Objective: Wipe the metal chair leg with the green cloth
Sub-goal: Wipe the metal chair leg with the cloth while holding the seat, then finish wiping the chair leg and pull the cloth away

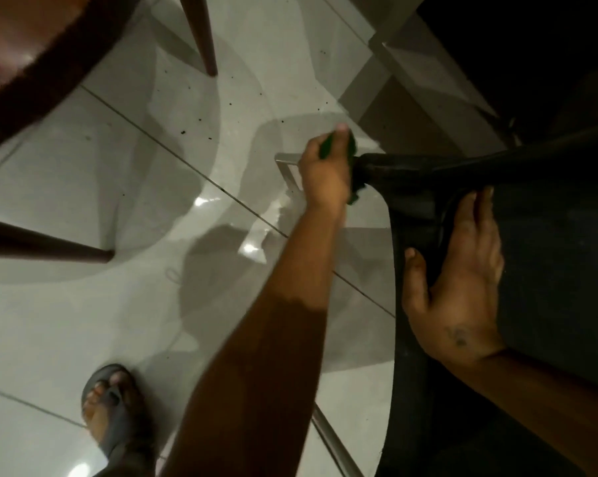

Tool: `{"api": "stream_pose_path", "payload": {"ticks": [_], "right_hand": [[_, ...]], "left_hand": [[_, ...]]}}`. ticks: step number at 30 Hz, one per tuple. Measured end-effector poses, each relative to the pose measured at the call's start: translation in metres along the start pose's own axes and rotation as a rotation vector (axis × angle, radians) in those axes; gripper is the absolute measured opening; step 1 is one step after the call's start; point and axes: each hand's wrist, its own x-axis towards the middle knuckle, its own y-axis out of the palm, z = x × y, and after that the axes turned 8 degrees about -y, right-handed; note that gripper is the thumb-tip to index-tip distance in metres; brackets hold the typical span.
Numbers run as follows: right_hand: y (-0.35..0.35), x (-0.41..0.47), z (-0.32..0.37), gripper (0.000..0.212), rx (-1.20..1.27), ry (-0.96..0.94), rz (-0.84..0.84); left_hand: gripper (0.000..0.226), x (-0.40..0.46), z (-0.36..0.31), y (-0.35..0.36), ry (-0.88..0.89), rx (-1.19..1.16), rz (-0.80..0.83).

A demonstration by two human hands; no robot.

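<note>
My left hand is closed around the green cloth, which shows only as dark green bits above and below the fist. The fist presses on the metal chair leg, a shiny bar bent at a corner just left of the hand; most of it is hidden under the hand. Another stretch of the metal frame runs along the floor at the bottom. My right hand grips the edge of the black chair seat at the right.
A brown wooden table fills the top left, with wooden legs standing on the glossy white tiled floor. My foot in a grey sandal is at the bottom left. Dark crumbs lie on the tiles ahead.
</note>
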Motion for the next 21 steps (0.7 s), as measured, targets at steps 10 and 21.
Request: {"api": "stream_pose_path", "payload": {"ticks": [10,21], "right_hand": [[0.0,0.001,0.007,0.081,-0.054,0.034,0.005],[-0.034,0.009,0.259,0.065,0.619,0.124,-0.044]], "left_hand": [[0.032,-0.088,-0.031,-0.066,0.026,0.105,-0.015],[0.008,-0.286,-0.187,-0.172,0.58,0.322,-0.026]]}}
